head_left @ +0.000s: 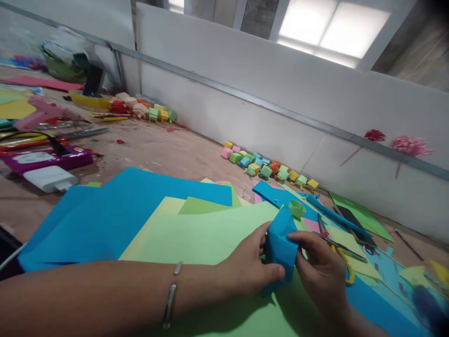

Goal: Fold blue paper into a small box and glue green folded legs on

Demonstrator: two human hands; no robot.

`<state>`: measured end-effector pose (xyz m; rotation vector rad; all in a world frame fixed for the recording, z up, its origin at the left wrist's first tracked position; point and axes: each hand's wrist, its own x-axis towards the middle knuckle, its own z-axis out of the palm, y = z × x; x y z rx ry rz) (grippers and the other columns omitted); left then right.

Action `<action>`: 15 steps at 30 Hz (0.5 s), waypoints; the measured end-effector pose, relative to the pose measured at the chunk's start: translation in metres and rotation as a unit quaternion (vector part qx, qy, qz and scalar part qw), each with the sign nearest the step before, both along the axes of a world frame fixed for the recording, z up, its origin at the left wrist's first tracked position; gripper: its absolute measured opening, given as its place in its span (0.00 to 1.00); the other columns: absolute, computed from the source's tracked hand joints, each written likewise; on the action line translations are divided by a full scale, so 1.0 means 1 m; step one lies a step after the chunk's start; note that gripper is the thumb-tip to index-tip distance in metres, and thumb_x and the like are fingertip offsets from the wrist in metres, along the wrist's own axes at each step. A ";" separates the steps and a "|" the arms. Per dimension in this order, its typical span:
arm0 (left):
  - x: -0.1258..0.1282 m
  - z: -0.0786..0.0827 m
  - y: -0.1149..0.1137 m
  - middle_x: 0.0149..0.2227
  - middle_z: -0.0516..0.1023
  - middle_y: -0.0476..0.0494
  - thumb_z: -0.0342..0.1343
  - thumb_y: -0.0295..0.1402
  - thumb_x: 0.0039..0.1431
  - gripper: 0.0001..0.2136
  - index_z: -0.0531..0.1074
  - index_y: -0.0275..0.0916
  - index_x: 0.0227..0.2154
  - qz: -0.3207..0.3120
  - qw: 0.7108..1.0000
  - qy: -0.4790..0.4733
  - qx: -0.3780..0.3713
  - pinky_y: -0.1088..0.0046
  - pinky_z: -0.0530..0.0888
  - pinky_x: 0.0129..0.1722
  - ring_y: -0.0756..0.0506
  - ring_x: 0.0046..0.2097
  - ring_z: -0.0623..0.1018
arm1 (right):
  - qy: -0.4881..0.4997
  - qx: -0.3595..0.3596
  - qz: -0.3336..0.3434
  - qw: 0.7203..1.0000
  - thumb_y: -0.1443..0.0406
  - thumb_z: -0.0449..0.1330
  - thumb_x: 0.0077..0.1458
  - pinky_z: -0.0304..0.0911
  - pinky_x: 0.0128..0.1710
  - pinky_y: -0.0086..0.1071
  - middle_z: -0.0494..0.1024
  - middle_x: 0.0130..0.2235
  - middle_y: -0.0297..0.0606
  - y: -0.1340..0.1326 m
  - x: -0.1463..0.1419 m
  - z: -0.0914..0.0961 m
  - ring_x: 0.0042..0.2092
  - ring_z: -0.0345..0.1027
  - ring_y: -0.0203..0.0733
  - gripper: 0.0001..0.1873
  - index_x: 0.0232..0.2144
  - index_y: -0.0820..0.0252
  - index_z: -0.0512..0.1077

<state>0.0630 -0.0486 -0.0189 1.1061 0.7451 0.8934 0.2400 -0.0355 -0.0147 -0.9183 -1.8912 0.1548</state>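
A folded blue paper shape (281, 243), like a small box with a pointed top, is held upright between my two hands. My left hand (250, 260) grips it from the left, thumb across the front and fingers behind. On the right, my right hand (321, 267) pinches its edge between thumb and forefinger. Under both hands lies a light green paper sheet (210, 234). A small green paper box (297, 208) sits just behind the blue shape. Scissors with yellow handles (347, 267) lie just beyond my right hand.
Large blue sheets (105, 215) spread to the left. Several small coloured paper boxes (259, 164) line the wall. A purple power strip (49, 159) with a white charger (51, 179), and a pink glue gun (42, 112), lie far left. Paper flowers (410, 145) stick up by the metal rail.
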 end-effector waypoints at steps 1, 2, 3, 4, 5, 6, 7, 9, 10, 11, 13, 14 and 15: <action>0.000 0.000 0.000 0.60 0.64 0.29 0.61 0.25 0.49 0.40 0.51 0.39 0.64 0.002 1.000 -0.004 -0.001 0.55 0.66 0.57 0.36 0.60 0.68 | -0.006 0.005 0.006 1.000 0.73 0.59 0.51 0.74 0.30 0.28 0.80 0.32 0.36 0.000 0.000 0.001 0.32 0.75 0.39 0.11 0.35 0.56 0.76; 0.001 0.000 0.000 0.59 0.65 0.30 0.60 0.26 0.51 0.37 0.52 0.38 0.64 0.006 1.000 -0.007 -0.001 0.56 0.66 0.57 0.36 0.59 0.68 | -0.014 0.011 0.012 1.000 0.73 0.58 0.51 0.74 0.31 0.29 0.80 0.33 0.36 0.001 0.000 0.003 0.33 0.76 0.40 0.11 0.35 0.56 0.76; 0.001 0.000 0.000 0.59 0.66 0.30 0.59 0.27 0.53 0.35 0.54 0.38 0.63 0.010 1.000 -0.010 -0.001 0.56 0.66 0.57 0.37 0.59 0.69 | -0.026 0.019 0.018 0.999 0.73 0.58 0.51 0.74 0.32 0.29 0.81 0.34 0.37 0.001 0.000 0.005 0.34 0.76 0.40 0.12 0.36 0.56 0.77; 0.002 -0.001 0.000 0.58 0.67 0.31 0.59 0.27 0.54 0.33 0.56 0.38 0.62 0.012 1.000 -0.012 -0.001 0.57 0.66 0.57 0.37 0.58 0.69 | -0.041 0.027 0.023 0.999 0.73 0.58 0.51 0.75 0.33 0.30 0.82 0.35 0.37 0.001 0.000 0.006 0.36 0.77 0.42 0.13 0.37 0.55 0.78; 0.002 -0.002 0.000 0.57 0.68 0.33 0.59 0.27 0.54 0.31 0.57 0.39 0.61 0.014 1.000 -0.016 0.003 0.57 0.67 0.56 0.38 0.58 0.70 | -0.057 0.033 0.030 0.997 0.73 0.58 0.51 0.75 0.33 0.31 0.82 0.36 0.37 0.002 0.000 0.008 0.37 0.77 0.43 0.14 0.37 0.54 0.78; 0.002 -0.003 0.000 0.57 0.69 0.34 0.59 0.27 0.53 0.30 0.59 0.40 0.60 0.015 1.000 -0.020 0.008 0.58 0.68 0.56 0.38 0.57 0.70 | -0.071 0.037 0.037 0.996 0.73 0.58 0.50 0.75 0.34 0.31 0.82 0.36 0.37 0.002 -0.001 0.011 0.38 0.77 0.43 0.15 0.38 0.53 0.79; 0.002 -0.004 0.000 0.56 0.70 0.36 0.59 0.27 0.53 0.30 0.60 0.41 0.59 0.014 1.000 -0.023 0.013 0.58 0.68 0.55 0.38 0.57 0.71 | -0.081 0.038 0.042 0.995 0.73 0.58 0.50 0.75 0.34 0.31 0.82 0.36 0.37 0.002 -0.001 0.013 0.38 0.78 0.43 0.16 0.37 0.53 0.79; 0.002 -0.005 0.000 0.55 0.71 0.37 0.59 0.27 0.53 0.28 0.62 0.42 0.58 0.006 0.999 -0.026 0.021 0.59 0.69 0.53 0.38 0.55 0.72 | -0.079 0.027 0.045 0.996 0.73 0.58 0.49 0.75 0.34 0.31 0.82 0.34 0.35 0.002 -0.002 0.017 0.38 0.78 0.43 0.15 0.35 0.52 0.80; 0.002 -0.006 -0.001 0.54 0.72 0.37 0.59 0.27 0.53 0.28 0.62 0.42 0.58 0.002 0.999 -0.026 0.024 0.59 0.70 0.52 0.38 0.54 0.73 | -0.068 0.010 0.042 0.997 0.73 0.58 0.48 0.75 0.34 0.30 0.82 0.33 0.34 0.001 -0.003 0.020 0.36 0.78 0.42 0.14 0.33 0.52 0.80; 0.001 -0.006 -0.001 0.53 0.73 0.37 0.59 0.27 0.53 0.28 0.62 0.42 0.57 -0.001 0.999 -0.025 0.025 0.59 0.70 0.51 0.38 0.53 0.73 | -0.054 -0.019 0.041 0.998 0.73 0.59 0.47 0.74 0.32 0.29 0.82 0.31 0.34 0.000 -0.004 0.022 0.34 0.77 0.42 0.13 0.31 0.52 0.80; 0.001 -0.005 -0.001 0.52 0.74 0.38 0.59 0.27 0.52 0.28 0.63 0.42 0.57 -0.003 1.000 -0.020 0.024 0.59 0.71 0.51 0.39 0.52 0.74 | -0.017 -0.095 0.046 0.994 0.71 0.60 0.47 0.73 0.27 0.27 0.81 0.29 0.33 -0.002 -0.005 0.025 0.29 0.76 0.40 0.10 0.29 0.53 0.80; 0.001 -0.005 -0.001 0.51 0.74 0.39 0.60 0.28 0.52 0.28 0.63 0.42 0.57 -0.003 1.000 -0.019 0.023 0.59 0.71 0.51 0.39 0.52 0.74 | 0.002 -0.133 0.052 0.990 0.70 0.61 0.48 0.72 0.25 0.26 0.80 0.28 0.34 -0.003 -0.005 0.026 0.28 0.75 0.39 0.09 0.29 0.53 0.80; 0.001 -0.004 -0.001 0.51 0.74 0.39 0.60 0.28 0.52 0.28 0.63 0.43 0.57 -0.004 1.000 -0.021 0.022 0.59 0.70 0.51 0.39 0.52 0.74 | 0.019 -0.167 0.057 0.984 0.69 0.62 0.48 0.72 0.24 0.26 0.80 0.28 0.34 -0.003 -0.006 0.026 0.27 0.74 0.39 0.08 0.29 0.54 0.81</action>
